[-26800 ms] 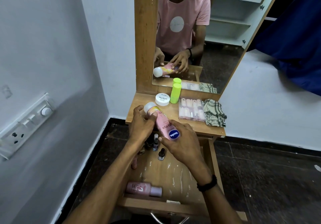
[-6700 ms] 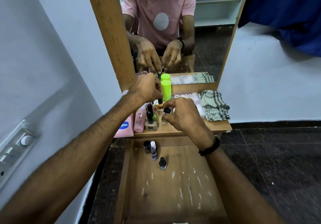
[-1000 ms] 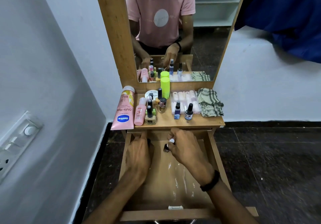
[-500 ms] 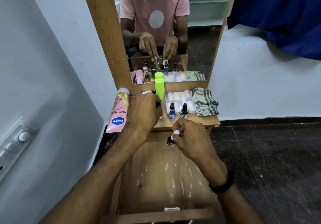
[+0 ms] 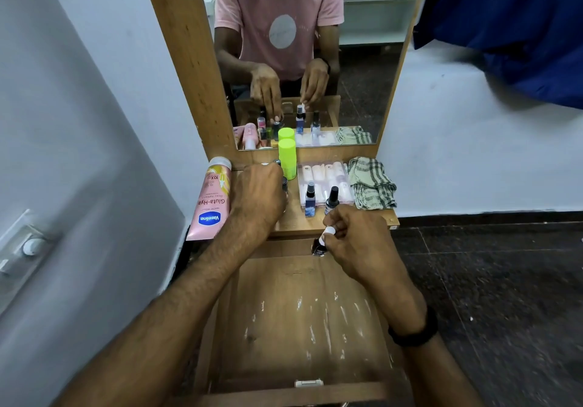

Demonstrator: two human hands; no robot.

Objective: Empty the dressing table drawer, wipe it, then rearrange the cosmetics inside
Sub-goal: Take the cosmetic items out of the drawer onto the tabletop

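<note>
The wooden drawer (image 5: 303,318) is pulled out below the dressing table top (image 5: 296,222), its floor bare with white streaks. My right hand (image 5: 356,242) pinches a small dark bottle with a white cap (image 5: 321,242) above the drawer's back edge. My left hand (image 5: 257,198) is over the table top, fingers curled down among small bottles that it hides; the mirror shows its fingertips on a dark bottle. A pink Vaseline tube (image 5: 211,201) leans at the left. A small blue spray bottle (image 5: 310,200) and a black-capped bottle (image 5: 332,200) stand in front.
A lime-green bottle (image 5: 287,159), a clear case of nail tips (image 5: 326,174) and a folded checked cloth (image 5: 372,187) sit on the table top. The mirror (image 5: 303,53) rises behind. A wall with a switch plate (image 5: 25,245) is close on the left; dark floor (image 5: 492,280) lies right.
Both hands rose from the drawer. My left hand went onto the table top among the small bottles. My right hand lifted the white-capped bottle to the drawer's back edge.
</note>
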